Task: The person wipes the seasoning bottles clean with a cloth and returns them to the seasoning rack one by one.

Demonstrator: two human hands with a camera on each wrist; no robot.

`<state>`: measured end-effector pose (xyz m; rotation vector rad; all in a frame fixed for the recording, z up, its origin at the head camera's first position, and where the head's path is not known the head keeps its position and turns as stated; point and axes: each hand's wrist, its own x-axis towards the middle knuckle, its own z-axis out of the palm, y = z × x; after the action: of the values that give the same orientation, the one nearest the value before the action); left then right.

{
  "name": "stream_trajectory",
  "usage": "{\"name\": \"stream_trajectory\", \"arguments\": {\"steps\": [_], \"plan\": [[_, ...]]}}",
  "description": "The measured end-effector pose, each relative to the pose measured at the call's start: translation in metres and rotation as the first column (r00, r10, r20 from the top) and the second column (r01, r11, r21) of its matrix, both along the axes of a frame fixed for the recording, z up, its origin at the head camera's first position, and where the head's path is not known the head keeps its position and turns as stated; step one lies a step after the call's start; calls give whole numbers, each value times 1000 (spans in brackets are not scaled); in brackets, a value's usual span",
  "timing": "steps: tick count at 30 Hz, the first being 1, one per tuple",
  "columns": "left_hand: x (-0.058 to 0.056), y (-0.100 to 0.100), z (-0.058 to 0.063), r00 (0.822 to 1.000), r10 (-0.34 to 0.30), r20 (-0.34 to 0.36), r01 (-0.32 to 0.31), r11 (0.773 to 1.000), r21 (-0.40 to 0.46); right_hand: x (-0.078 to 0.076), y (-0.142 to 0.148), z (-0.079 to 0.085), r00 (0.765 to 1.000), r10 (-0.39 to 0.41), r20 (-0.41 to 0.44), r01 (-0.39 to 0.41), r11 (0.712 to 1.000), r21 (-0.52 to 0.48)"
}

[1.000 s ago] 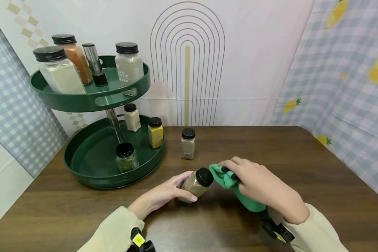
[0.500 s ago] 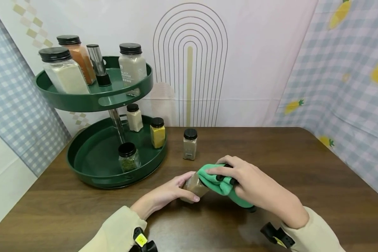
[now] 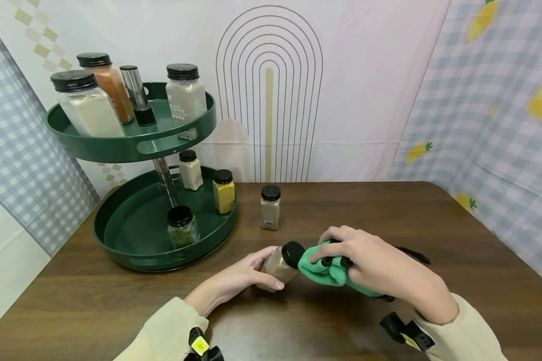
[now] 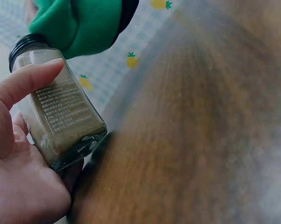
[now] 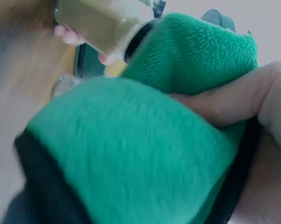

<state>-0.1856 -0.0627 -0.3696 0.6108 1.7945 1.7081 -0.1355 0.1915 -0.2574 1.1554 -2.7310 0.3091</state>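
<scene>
My left hand [image 3: 237,278] grips a clear spice jar [image 3: 277,268] with a black lid [image 3: 293,254], tilted so the lid points up and to the right. In the left wrist view the thumb lies across the front of the jar [image 4: 68,112], over small printed text, and brownish powder shows inside. My right hand [image 3: 366,255] holds a bunched green cloth [image 3: 325,268] with black edging. The cloth's front fold is right at the lid's side. Seen from the right wrist, the cloth [image 5: 131,144] fills much of the view and overlaps part of the lid.
A two-tier green turntable rack [image 3: 131,263] stands at left. Large jars and a silver dispenser [image 3: 135,93] are on top; small jars, one yellow [image 3: 224,193], sit below. Another small jar [image 3: 270,208] stands on the wooden table [image 3: 366,200] behind my hands.
Half a second ago the cloth covered the jar's lid; it has since drawn back to the right, and the lid shows again. My left hand and the jar stay nearly in place.
</scene>
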Motion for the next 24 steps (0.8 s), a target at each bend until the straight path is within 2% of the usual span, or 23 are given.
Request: {"name": "stream_trajectory", "arguments": {"steps": [5,7,10,14,18,24], "plan": [[0,1,2,1000,1,-13,-1,1000,-10,0,-3,0,990,-81,-115,74,995,-65],[0,2,2,1000,-1,-19,0,1000,-19,-2,-8,-4,986,-85,-145,69,992,-109],[0,2,2,1000,-4,-22,3,1000,-28,-5,-17,-13,984,-49,-170,27,991,-129],[1,4,2,1000,-17,-19,17,999,-27,-5,-22,-19,985,-4,-171,-13,995,-98],[1,4,3,999,-35,-26,34,999,-34,-3,-19,-16,988,11,-151,-21,998,-63],[1,3,3,999,-36,-26,35,999,-27,-1,-14,-10,985,81,-154,-86,996,-24]]}}
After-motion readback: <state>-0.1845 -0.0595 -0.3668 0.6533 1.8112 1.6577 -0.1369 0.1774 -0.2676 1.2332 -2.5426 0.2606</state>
